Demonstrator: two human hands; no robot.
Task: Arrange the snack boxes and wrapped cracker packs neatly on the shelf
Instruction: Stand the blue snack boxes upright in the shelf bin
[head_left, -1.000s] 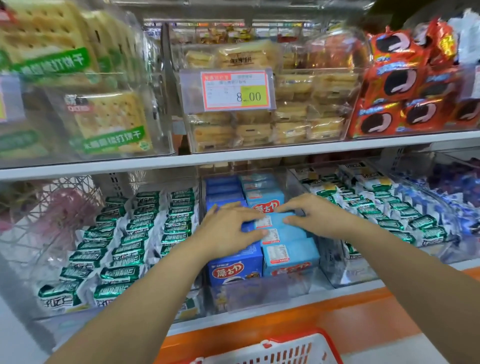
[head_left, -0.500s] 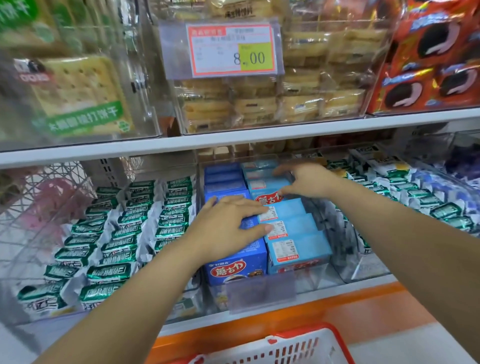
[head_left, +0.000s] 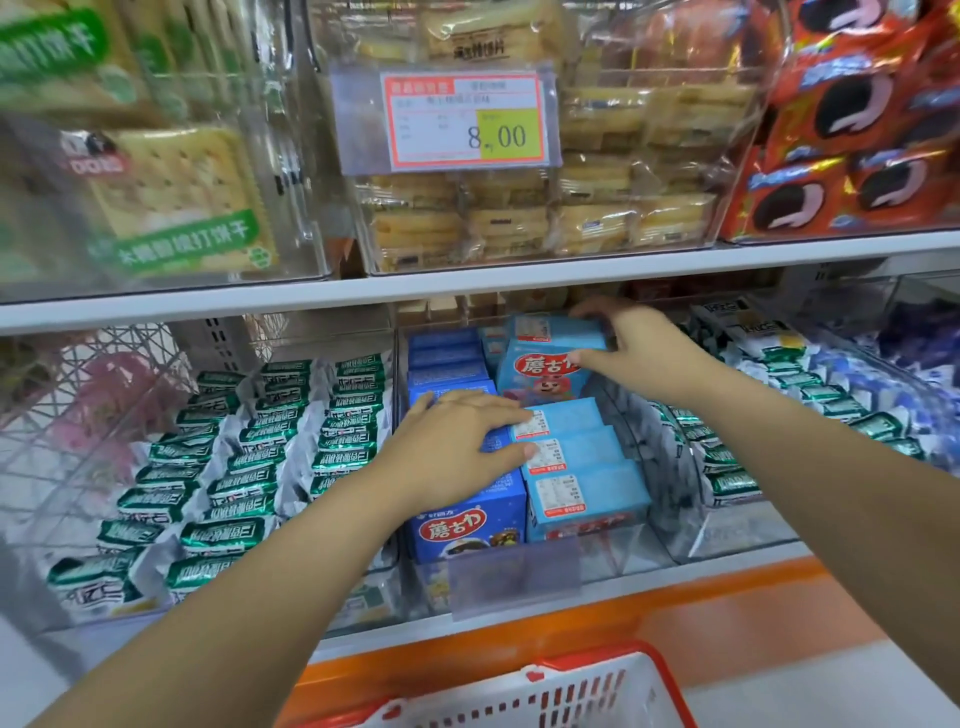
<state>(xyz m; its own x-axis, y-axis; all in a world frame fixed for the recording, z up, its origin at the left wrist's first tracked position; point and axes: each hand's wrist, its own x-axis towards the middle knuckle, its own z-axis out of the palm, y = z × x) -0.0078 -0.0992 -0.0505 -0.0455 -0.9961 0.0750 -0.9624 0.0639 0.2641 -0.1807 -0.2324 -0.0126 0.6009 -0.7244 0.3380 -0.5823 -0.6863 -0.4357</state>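
A clear bin (head_left: 670, 519) on the lower shelf holds two rows of snack boxes: dark blue boxes (head_left: 467, 519) on the left, light blue boxes (head_left: 576, 467) on the right. My right hand (head_left: 639, 348) grips one light blue box (head_left: 545, 364) at the back of the right row, thumb on its front, and holds it raised above the row. My left hand (head_left: 457, 441) lies flat with straight fingers over the tops of the front boxes, fingertips on the white labels. Green and white wrapped cracker packs (head_left: 249, 457) fill the bin to the left.
More green-wrapped packs (head_left: 810, 395) lie in the bin on the right. The upper shelf (head_left: 467, 283) carries cracker bags, yellow cake packs behind an 8.00 price tag (head_left: 467, 122), and red cookie packs (head_left: 852, 156). A red and white basket (head_left: 545, 696) sits below.
My right hand has reached to the back of the right row and lifted a light blue box up. My left hand stays pressed on the front boxes. The camera has moved closer.
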